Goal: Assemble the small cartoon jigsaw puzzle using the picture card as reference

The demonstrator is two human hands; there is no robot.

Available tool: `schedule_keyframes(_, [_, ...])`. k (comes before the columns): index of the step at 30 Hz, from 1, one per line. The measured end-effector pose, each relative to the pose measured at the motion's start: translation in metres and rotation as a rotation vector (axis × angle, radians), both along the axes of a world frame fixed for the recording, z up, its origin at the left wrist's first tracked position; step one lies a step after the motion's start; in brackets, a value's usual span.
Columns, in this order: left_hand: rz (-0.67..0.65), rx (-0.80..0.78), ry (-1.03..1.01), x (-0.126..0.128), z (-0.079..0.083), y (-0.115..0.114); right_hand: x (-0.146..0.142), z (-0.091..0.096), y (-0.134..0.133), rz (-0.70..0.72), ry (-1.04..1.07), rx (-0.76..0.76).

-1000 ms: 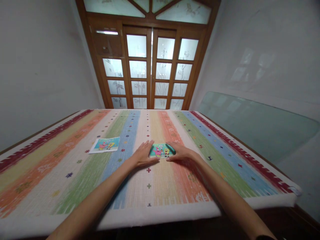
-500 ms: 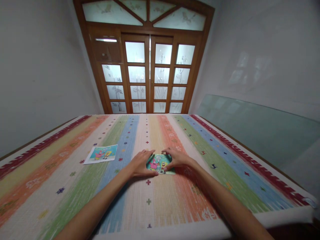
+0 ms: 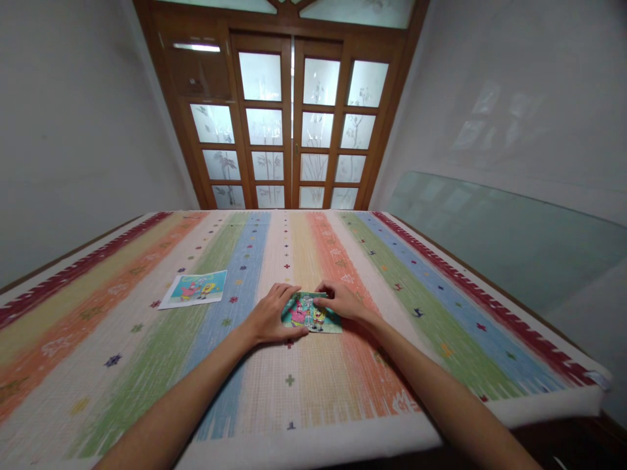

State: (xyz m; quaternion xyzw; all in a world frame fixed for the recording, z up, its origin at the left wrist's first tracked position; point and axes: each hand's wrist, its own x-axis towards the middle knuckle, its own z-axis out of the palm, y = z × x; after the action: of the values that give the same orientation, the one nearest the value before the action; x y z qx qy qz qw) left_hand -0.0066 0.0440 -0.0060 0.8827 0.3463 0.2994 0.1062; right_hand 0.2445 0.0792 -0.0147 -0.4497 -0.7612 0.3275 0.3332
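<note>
A small cartoon picture (image 3: 300,318), green-blue with a pink starfish, a squid and a yellow sponge figure, lies on the striped cloth between my hands. My left hand (image 3: 273,314) frames its left side, with the thumb along the near edge and the fingers at the far edge. At the far right part of the picture, my right hand (image 3: 343,301) has its thumb and index finger close together in a pinch; the other fingers are curled behind. To the left, apart from both hands, lies a larger white-bordered print (image 3: 196,289) with similar figures.
The striped cloth (image 3: 161,365) covers the broad table up to its edges. Beyond it stand wooden doors with frosted panes (image 3: 264,124). A pale glass panel (image 3: 499,222) leans along the right wall.
My right thumb has moved from the picture's near edge up toward its far edge, closer to the index finger. My left hand keeps its hold. The view has tilted slightly downward.
</note>
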Motion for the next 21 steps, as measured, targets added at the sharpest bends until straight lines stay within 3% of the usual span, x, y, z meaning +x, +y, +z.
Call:
schedule_keyframes(7, [0.063,0.014,-0.036,0.001,-0.001,-0.001,-0.011,0.002,-0.007,-0.034,0.16,0.003])
schedule_keyframes(12, [0.02,-0.007,-0.051,0.001,-0.001,-0.001,-0.018,0.004,-0.013,-0.042,0.29,-0.019])
schedule_keyframes(21, [0.077,-0.2,-0.231,0.004,-0.01,0.004,-0.034,0.002,-0.022,-0.124,0.475,-0.059])
